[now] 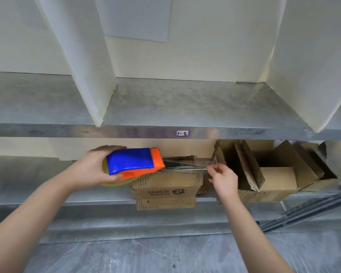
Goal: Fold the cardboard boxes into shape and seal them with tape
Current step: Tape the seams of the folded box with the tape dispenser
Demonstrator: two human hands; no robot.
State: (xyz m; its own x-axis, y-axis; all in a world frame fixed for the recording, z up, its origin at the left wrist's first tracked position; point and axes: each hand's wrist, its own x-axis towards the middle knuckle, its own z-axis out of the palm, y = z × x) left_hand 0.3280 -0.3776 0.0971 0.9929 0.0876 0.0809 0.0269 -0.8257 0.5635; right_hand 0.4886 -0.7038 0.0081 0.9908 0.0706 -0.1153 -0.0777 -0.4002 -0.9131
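My left hand (96, 167) grips a blue and orange tape dispenser (133, 161) with a yellowish tape roll under it. A strip of clear tape (185, 166) runs from the dispenser to the right, where my right hand (222, 179) pinches its free end. Below the strip a small folded cardboard box (165, 187) with printed marks stands on the lower metal shelf (98, 198), overhanging its front edge. The tape hangs just above the box's top.
Several flattened and half-open cardboard boxes (264, 170) lean on the lower shelf at the right. An upper metal shelf (185, 107) with white dividers (87, 75) and a label (182, 133) lies above. Grey floor (165, 257) is below.
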